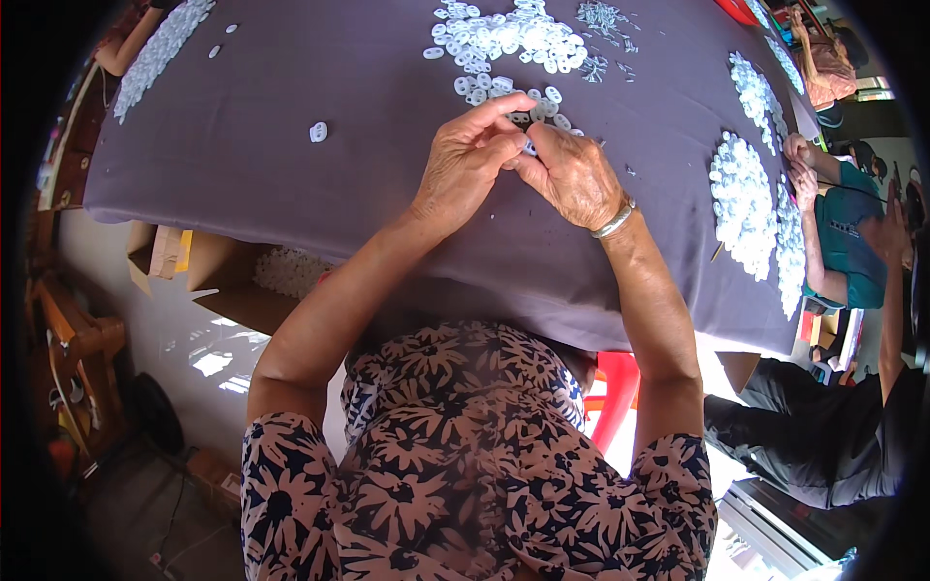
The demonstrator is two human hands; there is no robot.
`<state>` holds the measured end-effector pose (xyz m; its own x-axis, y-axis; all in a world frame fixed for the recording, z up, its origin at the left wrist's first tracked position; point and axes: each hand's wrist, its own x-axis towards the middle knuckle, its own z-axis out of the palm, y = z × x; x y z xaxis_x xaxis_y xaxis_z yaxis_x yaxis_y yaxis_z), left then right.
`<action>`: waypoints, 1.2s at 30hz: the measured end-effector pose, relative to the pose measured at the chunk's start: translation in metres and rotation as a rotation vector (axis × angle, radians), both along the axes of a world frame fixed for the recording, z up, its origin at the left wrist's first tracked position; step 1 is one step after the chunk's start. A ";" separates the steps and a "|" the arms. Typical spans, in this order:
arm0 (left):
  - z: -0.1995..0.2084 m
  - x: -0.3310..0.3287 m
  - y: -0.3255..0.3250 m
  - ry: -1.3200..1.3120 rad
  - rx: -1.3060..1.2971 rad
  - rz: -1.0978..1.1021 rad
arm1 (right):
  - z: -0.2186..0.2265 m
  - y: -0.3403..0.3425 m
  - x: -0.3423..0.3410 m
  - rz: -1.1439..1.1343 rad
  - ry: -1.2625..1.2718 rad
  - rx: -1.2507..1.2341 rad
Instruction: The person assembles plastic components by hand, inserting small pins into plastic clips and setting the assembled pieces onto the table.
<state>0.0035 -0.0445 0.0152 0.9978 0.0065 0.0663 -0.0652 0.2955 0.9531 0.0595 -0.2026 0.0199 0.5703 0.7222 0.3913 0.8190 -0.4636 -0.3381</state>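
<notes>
Head view, item: small white piece [529, 147], pinched between the fingertips of both hands and largely hidden by them; shape and long axis not discernible. Left hand [467, 160] closed on it from the left with thumb and forefinger curled, right hand [572, 174] closed on it from the right, fingertips of the two touching over the piece; neither nearer than the other. Silver bangle [614, 221] worn at the right wrist.

Supply: heap of white ring-shaped parts [504, 39] lying just beyond the hands, toward the far edge; a few strays touching the fingertips; one lone part [318, 132] well apart to the left.

Surface [291, 116]: covered in a grey-purple cloth, further white heaps at the right edge [741, 198] and far left corner [160, 48].

Room: open cardboard box [232, 281] on the floor beneath the left edge, wooden chair [77, 349] at far left, red stool [620, 387] under the surface, another person in a teal top [848, 242] seated at the right side, hands at a heap
</notes>
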 end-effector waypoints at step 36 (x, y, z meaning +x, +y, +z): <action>0.001 -0.007 0.142 -0.203 1.333 0.487 | 0.012 -0.041 0.037 -0.268 0.528 0.550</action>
